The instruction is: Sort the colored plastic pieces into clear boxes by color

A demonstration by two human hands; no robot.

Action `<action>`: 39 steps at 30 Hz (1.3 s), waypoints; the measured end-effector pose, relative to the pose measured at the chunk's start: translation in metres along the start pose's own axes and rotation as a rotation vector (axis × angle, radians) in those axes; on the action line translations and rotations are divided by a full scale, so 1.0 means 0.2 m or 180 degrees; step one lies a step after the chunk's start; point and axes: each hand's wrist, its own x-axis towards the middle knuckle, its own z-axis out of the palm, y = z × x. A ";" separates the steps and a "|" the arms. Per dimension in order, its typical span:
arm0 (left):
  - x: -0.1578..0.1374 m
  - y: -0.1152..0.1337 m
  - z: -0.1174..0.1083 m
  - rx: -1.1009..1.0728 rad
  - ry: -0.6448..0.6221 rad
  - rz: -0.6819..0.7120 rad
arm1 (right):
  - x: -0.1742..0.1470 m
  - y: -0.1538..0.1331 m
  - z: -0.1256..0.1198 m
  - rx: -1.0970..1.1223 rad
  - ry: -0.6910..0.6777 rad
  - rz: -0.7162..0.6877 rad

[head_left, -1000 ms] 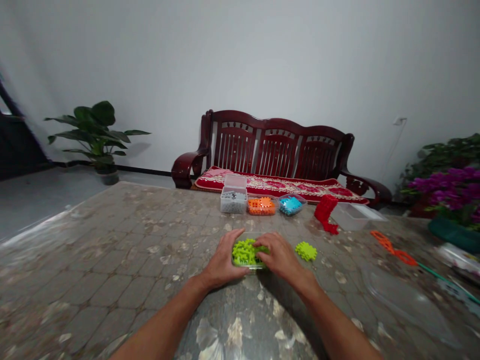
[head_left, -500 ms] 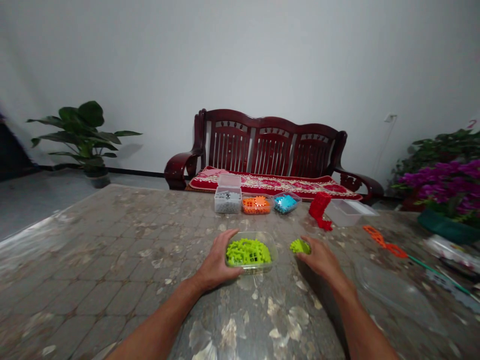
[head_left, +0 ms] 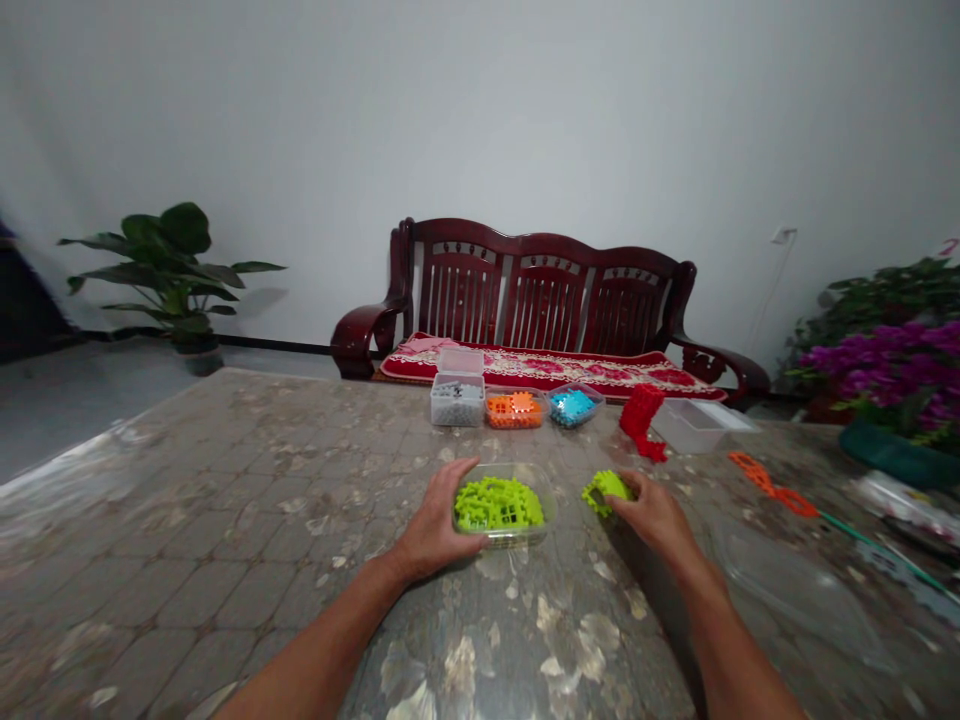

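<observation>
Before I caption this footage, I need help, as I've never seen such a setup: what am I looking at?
There is no machine here, just a person's two bare hands. Every picture comes from one camera worn on the head, looking forward and down.

The left hand grips the left end of a clear tub filled with green pieces. The right hand holds a separate green block; whether it touches the table is hard to tell.

Farther back sit boxed grey pieces, orange pieces and blue pieces, plus a red structure.
</observation>
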 end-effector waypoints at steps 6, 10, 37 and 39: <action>0.00 0.00 0.00 0.0047 0.0001 0.0031 | -0.04 -0.24 0.01 0.1172 -0.0411 -0.0598; 0.00 -0.01 0.00 0.0067 0.0030 0.0076 | -0.08 -0.43 0.00 0.1025 -0.0577 -0.1054; 0.00 -0.03 0.02 -0.0034 0.0022 0.0125 | -0.13 -0.62 0.04 0.0666 -0.1093 -0.1532; 0.00 -0.03 0.02 -0.0049 0.0035 0.0124 | -0.16 -0.67 0.07 0.0723 -0.1164 -0.1703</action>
